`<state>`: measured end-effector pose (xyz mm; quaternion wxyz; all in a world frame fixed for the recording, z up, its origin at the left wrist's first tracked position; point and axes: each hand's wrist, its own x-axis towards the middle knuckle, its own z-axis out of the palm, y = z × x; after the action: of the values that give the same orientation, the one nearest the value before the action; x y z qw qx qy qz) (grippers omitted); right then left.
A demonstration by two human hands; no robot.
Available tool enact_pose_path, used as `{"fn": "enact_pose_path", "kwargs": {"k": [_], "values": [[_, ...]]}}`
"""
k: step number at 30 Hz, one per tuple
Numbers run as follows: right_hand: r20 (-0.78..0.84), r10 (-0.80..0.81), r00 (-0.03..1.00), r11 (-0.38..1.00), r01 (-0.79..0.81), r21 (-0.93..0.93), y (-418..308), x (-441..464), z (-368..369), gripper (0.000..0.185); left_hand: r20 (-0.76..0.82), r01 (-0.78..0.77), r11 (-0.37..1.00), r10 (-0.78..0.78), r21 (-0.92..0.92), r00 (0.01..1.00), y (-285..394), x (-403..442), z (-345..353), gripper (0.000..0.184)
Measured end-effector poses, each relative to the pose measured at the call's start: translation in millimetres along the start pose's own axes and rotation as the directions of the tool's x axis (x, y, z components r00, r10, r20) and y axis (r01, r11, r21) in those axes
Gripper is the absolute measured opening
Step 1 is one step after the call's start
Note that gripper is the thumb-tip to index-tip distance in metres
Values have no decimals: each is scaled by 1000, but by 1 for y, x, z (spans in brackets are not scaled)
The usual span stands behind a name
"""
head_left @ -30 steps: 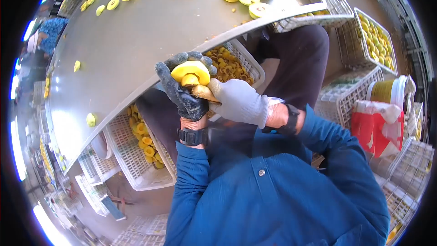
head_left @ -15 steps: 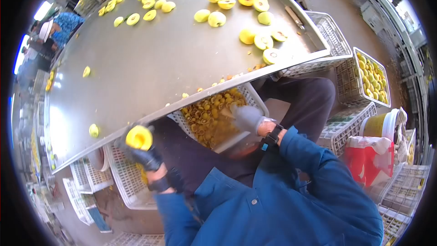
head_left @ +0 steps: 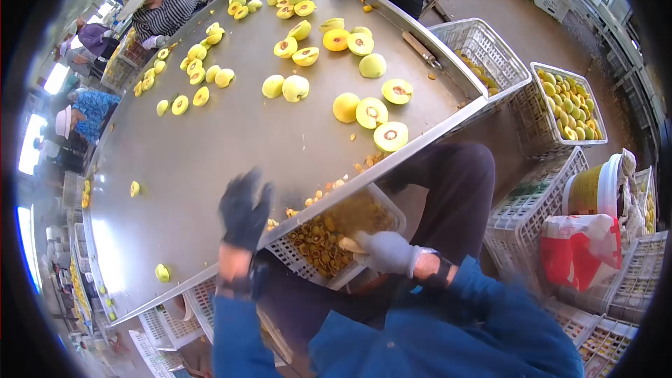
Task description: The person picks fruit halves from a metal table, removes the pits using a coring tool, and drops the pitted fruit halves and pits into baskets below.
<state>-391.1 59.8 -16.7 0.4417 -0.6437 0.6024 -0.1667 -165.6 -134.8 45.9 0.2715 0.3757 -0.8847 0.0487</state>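
My left hand (head_left: pixel 245 211), in a dark glove, reaches over the near edge of the metal table (head_left: pixel 210 203) with its fingers apart and nothing in it. My right hand (head_left: pixel 388 252), gloved in grey, is closed around a tool with a pale wooden handle (head_left: pixel 348 244); its working end cannot be made out. Below that hand, a white crate (head_left: pixel 389 206) holds brown-yellow scraps (head_left: pixel 322 241). Halved yellow peaches lie on the table, some with pits showing, such as a cut half (head_left: pixel 390 136) near the right edge.
Another wooden-handled tool (head_left: pixel 422 49) lies by the table's right rim. To the right stand a crate of peaches (head_left: pixel 570 108), a bucket (head_left: pixel 591 185) and a red-and-white bag (head_left: pixel 581 248). A person in a striped top (head_left: pixel 171 10) sits across the table.
My left hand has let go of the hollowed peach half and moved up over the table edge, opening. My right hand has shifted slightly down with the tool. The view has tilted up.
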Motion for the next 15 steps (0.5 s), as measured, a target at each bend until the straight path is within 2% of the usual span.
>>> {"fn": "enact_pose_path", "kwargs": {"k": [1,2,4,6,9,11,12,13,14,15], "values": [[-42,-14,999,1000,13,-22,1,-2,4,25,117,-22,999,17,41,993,9,26,25,47],[-82,-29,996,999,25,-46,2,-3,7,24,194,-108,982,138,-156,971,14,60,47,63],[-107,9,994,1000,-9,0,2,-8,8,25,155,-300,916,348,-265,925,33,112,94,70],[-150,44,988,998,-37,46,2,-17,2,26,255,-295,874,409,-387,876,44,140,140,70],[-234,61,970,988,-26,150,-1,-34,-8,28,323,-285,927,354,-242,878,46,155,164,62],[-279,48,959,969,23,247,3,-43,-18,30,382,111,857,105,-504,918,42,149,153,58],[-291,60,955,962,22,272,5,-44,-23,31,436,306,745,-22,-593,899,41,144,137,56],[-383,26,923,966,76,248,5,-42,-29,31,562,571,174,-102,-802,821,41,130,115,43],[-469,-12,883,967,130,220,1,-38,-35,31,568,559,-100,-126,-823,813,42,112,94,40],[-498,-28,866,973,137,184,-6,-32,-42,31,576,552,-178,-147,-815,804,46,96,72,38]]}}
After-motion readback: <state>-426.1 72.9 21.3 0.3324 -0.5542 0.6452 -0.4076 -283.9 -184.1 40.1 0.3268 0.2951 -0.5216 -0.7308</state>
